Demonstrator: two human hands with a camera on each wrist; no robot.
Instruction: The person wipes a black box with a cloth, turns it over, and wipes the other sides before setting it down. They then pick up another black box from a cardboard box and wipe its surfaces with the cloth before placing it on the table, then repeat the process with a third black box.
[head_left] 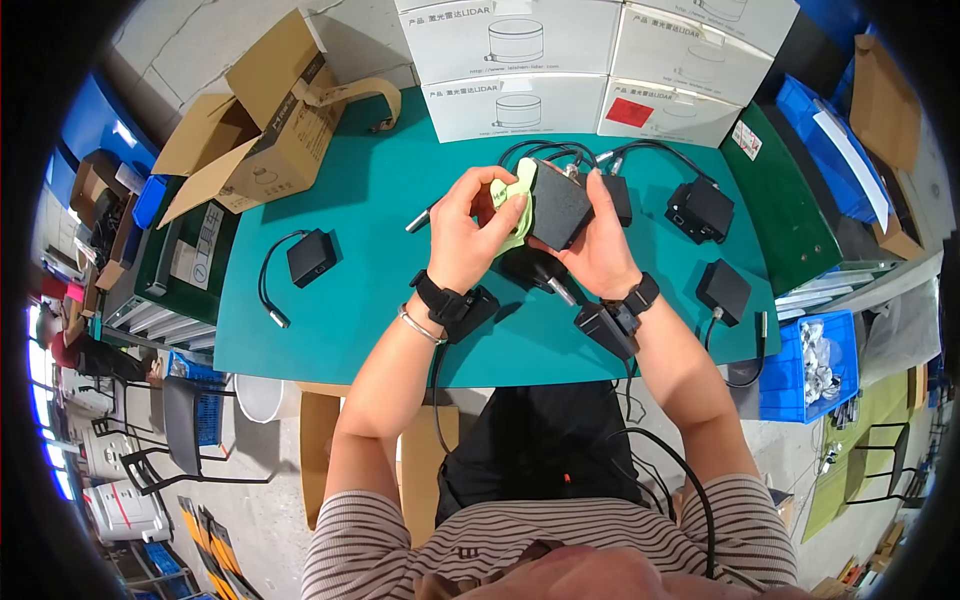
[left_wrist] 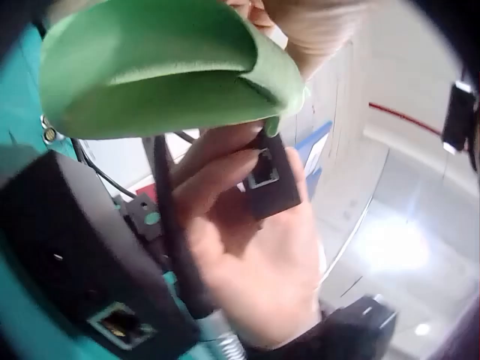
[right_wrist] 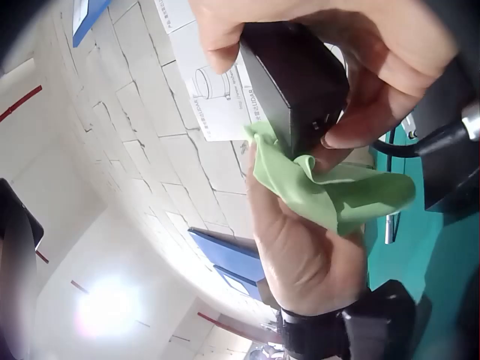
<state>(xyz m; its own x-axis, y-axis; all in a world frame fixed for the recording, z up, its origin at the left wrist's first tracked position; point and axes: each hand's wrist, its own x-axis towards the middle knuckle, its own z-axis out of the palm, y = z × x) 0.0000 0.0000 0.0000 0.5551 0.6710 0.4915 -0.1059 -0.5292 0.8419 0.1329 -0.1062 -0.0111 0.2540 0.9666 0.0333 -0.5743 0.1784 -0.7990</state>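
Above the table's far middle, my right hand [head_left: 606, 240] grips a black box [head_left: 562, 203], thumb and fingers on opposite sides. A light green cloth [head_left: 512, 222] is pinched in my left hand [head_left: 462, 232], right at the box's left side. The right wrist view shows the cloth [right_wrist: 322, 187] bunched against the lower end of the box [right_wrist: 300, 90]. In the left wrist view a socket shows on the end face of the held box [left_wrist: 277, 195], and the cloth [left_wrist: 150, 52] hangs loose in front, hiding part of the left fingers.
Several other black boxes with cables, such as one at left [head_left: 312, 257] and one at right [head_left: 724, 292], lie on the green table [head_left: 340, 330]. White lidar cartons [head_left: 515, 100] are stacked behind. An open cardboard box [head_left: 270, 160] stands back left; a blue bin [head_left: 790, 390] sits right.
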